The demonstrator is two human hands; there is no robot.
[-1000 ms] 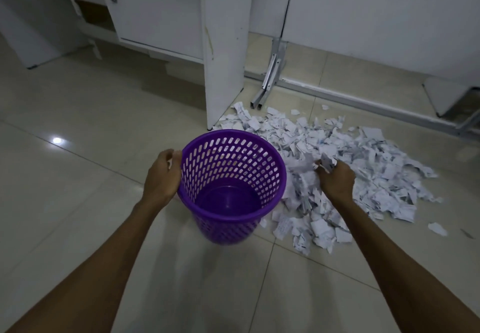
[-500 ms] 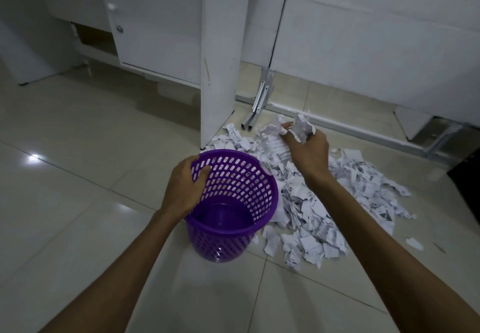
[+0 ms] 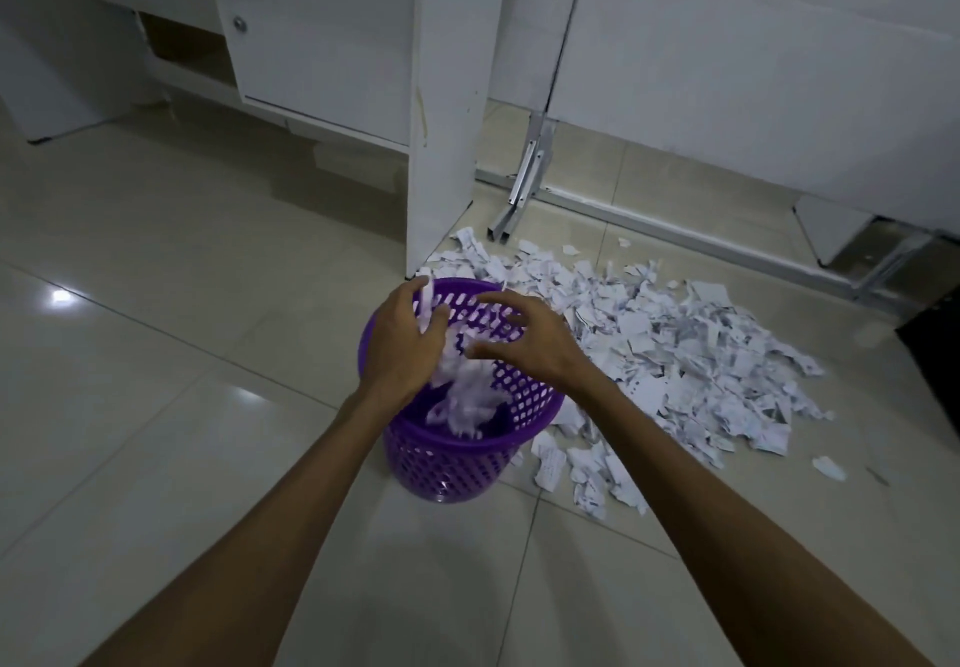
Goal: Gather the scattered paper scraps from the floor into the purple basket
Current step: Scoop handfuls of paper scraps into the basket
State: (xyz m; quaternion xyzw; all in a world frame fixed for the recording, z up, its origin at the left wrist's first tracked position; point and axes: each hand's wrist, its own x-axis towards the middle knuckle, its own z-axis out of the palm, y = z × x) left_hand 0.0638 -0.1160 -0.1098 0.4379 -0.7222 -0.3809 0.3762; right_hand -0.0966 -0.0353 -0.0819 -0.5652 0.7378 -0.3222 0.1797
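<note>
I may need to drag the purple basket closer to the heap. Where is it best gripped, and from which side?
Grip the purple basket by its solid top rim, on the near-left side away from the paper scraps. That band is smooth and unperforated, the basket stands upright, and both the left hand and the right hand already hover over its mouth.

The falling scraps (image 3: 462,391) between the hands are motion-blurred, so single pieces cannot be told apart. The left hand (image 3: 402,341) hides the purple basket (image 3: 524,396) rim at 9 o'clock; the right hand (image 3: 530,336) covers its 2 o'clock rim. Print on the paper pile (image 3: 675,354) is too small to read. A dark object (image 3: 935,349) at 3 o'clock is cut off by the frame's edge.
</note>
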